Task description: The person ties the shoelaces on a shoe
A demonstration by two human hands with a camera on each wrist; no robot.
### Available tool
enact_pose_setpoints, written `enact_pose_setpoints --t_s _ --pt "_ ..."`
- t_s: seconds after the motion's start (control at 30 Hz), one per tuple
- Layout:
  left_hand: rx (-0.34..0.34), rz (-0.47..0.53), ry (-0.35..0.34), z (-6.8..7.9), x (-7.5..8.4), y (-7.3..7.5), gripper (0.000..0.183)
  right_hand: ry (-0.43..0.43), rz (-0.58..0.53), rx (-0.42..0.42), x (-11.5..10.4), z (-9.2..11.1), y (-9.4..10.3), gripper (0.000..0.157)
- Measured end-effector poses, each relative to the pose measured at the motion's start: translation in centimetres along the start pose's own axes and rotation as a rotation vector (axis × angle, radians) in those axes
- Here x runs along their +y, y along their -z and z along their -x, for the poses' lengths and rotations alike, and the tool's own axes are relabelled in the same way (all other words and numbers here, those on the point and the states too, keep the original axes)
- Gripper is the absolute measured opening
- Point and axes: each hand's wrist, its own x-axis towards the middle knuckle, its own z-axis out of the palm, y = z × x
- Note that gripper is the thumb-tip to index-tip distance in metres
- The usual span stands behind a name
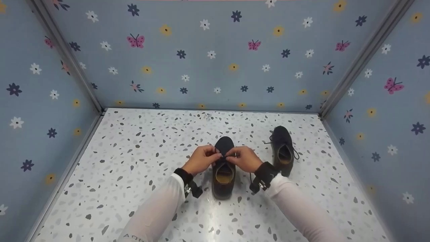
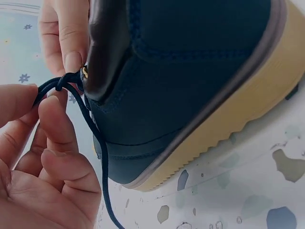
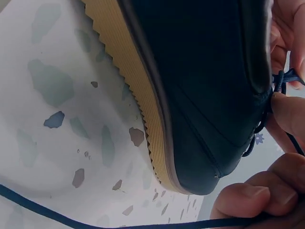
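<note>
A dark navy lace-up shoe (image 1: 224, 192) with a tan ridged sole (image 2: 228, 126) stands on the floor, toe pointing away from me. My left hand (image 1: 200, 159) is at the left of its lacing and pinches a doubled dark shoelace (image 2: 102, 148) between thumb and fingertips. From the right, my right hand (image 1: 247, 160) pinches the lace at the knot, close over the tongue. A loose lace length (image 3: 52, 217) trails from under its curled fingers. In the left wrist view, the right fingertips touch the lace crossing beside the shoe's collar.
A matching shoe (image 1: 281, 136) stands to the right, farther back, its laces lying loose at both sides. Speckled white flooring (image 1: 134, 168) lies under both. Blue panels (image 1: 215, 67) with flowers and butterflies enclose the back and sides.
</note>
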Motion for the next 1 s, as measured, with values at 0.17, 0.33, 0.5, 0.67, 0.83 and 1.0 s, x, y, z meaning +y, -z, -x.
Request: enact_pose_setpoints --t_s 0.17,0.33,0.5,0.67,0.83,1.0 --pt "-0.005 -0.008 -0.017 0.3 0.1 -0.2 0.011 0.002 0.001 0.012 0.1 -0.2 -0.1 0.003" --pt "-0.012 -0.077 -0.08 0.7 0.2 -0.6 0.01 0.013 0.015 0.029 0.4 0.0 -0.6 0.006" --pt "-0.005 -0.17 -0.155 1.2 0.3 -0.8 0.006 0.085 0.064 0.056 0.7 0.3 -1.3 0.008" --pt "-0.01 -0.287 -0.219 1.7 0.2 -1.3 0.004 0.192 0.224 0.12 1.0 0.5 -1.9 0.01" --pt "-0.021 -0.435 -0.276 2.4 0.3 -2.2 0.008 0.264 0.343 0.189 1.5 0.7 -2.4 0.01" --pt "-0.026 -0.52 -0.324 3.0 0.4 -2.7 0.011 0.344 0.357 0.239 2.0 0.8 -2.8 0.007"
